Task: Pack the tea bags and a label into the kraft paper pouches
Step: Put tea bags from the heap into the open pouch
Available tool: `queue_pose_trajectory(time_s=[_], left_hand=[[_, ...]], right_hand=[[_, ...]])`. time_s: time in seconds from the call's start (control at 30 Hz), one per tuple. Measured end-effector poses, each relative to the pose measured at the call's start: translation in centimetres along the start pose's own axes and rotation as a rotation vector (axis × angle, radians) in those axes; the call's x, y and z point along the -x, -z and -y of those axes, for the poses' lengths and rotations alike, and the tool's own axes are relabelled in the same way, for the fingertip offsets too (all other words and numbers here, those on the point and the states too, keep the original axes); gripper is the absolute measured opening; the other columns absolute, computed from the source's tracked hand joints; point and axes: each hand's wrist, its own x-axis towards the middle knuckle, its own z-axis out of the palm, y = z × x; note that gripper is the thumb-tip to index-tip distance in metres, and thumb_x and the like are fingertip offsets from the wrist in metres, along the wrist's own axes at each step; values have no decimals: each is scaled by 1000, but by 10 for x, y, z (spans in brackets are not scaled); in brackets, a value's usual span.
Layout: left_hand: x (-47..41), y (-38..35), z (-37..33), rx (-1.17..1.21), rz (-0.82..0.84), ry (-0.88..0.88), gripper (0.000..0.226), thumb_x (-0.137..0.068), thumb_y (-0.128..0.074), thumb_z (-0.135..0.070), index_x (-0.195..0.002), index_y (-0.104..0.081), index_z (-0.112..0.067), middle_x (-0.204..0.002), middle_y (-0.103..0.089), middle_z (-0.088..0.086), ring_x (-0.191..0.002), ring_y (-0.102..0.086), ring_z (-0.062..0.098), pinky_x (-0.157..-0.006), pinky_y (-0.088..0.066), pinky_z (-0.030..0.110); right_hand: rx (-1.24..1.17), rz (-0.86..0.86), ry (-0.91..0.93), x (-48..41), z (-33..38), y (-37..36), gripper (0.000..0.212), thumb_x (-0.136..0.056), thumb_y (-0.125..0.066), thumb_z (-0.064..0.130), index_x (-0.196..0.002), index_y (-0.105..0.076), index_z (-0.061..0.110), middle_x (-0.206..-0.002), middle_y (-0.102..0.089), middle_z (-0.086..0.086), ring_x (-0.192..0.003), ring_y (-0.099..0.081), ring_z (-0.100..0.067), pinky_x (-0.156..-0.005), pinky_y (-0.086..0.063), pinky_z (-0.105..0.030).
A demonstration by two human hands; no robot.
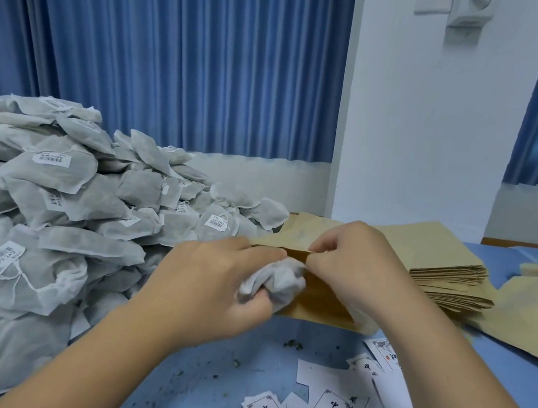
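**Stuffing a wad of tea bags (274, 282) into the open kraft pouch (319, 302)**

A heap of tea bags (52, 208) covers the bench (200, 384) left of the left grip (212, 279); spare pouches (453, 281) stack beyond the right grip (356, 261). Between them, the left grip clutches the crumpled, grey-white wad at the pouch's mouth, and the right grip pinches its top lip. Forced in, the wad could tear that thin paper.
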Motion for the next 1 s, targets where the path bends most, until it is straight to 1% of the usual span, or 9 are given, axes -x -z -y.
queue_pose_trajectory(time_s=[0.07,0.17,0.3,0.47,0.57,0.67,0.77,0.87,1.0], left_hand=[[-2,-2,-5,-109,67,165,57,-73,-20,-69,-99,-61,-38,-67,-48,-7,-66,-52,13,-52,-39,26],[-2,-12,-5,-250,97,198,51,-79,-23,-73,-102,-49,-36,-79,-52,-7,-76,-58,16,-55,-35,27],[-2,-21,-7,-125,209,154,45,-83,-50,-61,-120,-39,-38,-104,-60,-10,-94,-61,19,-67,-43,29],[2,-24,-7,166,212,74,50,-85,-61,-40,-132,-44,-39,-106,-63,-11,-97,-55,12,-71,-42,25],[4,-22,-3,102,108,60,47,-85,-65,-28,-130,-56,-29,-103,-67,-5,-91,-61,23,-68,-49,34],[2,-26,-7,-46,143,94,41,-88,-54,-30,-129,-48,-33,-108,-59,-7,-93,-59,26,-65,-45,32],[4,-35,-15,-164,231,145,26,-90,-50,-27,-116,-46,-26,-104,-52,-4,-94,-57,27,-60,-33,31],[2,-38,-17,-176,270,154,27,-91,-55,-20,-115,-44,-21,-94,-42,-3,-92,-55,26,-64,-37,31],[1,-26,-18,302,177,64,16,-86,-50,-9,-101,-50,-15,-107,-54,2,-97,-54,23,-83,-47,40]], right_hand=[[42,-13,35,2,4,-5,11,-73,-61,16,-73,-73,15,-72,-65,-3,-68,-60,-20,-56,-48,-30],[71,-21,59,2,7,-12,15,-70,-62,16,-79,-72,11,-76,-66,-11,-62,-48,-17,-60,-51,-32],[52,-35,36,2,4,-13,13,-70,-60,16,-74,-71,9,-74,-66,-12,-60,-50,-19,-56,-46,-29],[0,-71,-12,1,0,-3,13,-72,-62,17,-64,-72,17,-67,-67,0,-70,-62,-16,-61,-50,-29],[34,-83,17,5,6,0,16,-74,-60,19,-63,-71,20,-65,-66,2,-68,-61,-17,-56,-48,-26],[141,-67,84,10,16,-3,18,-76,-56,18,-62,-66,14,-63,-61,-5,-66,-56,-24,-53,-44,-27],[155,-61,149,16,27,-7,21,-79,-54,18,-88,-72,18,-85,-68,-3,-84,-61,-25,-68,-51,-30],[182,-118,233,21,34,-8,27,-83,-52,16,-104,-69,23,-101,-70,-1,-96,-61,-25,-80,-53,-38],[260,-209,258,20,30,-4,26,-84,-51,20,-97,-71,29,-88,-70,3,-85,-61,-26,-71,-53,-35]])
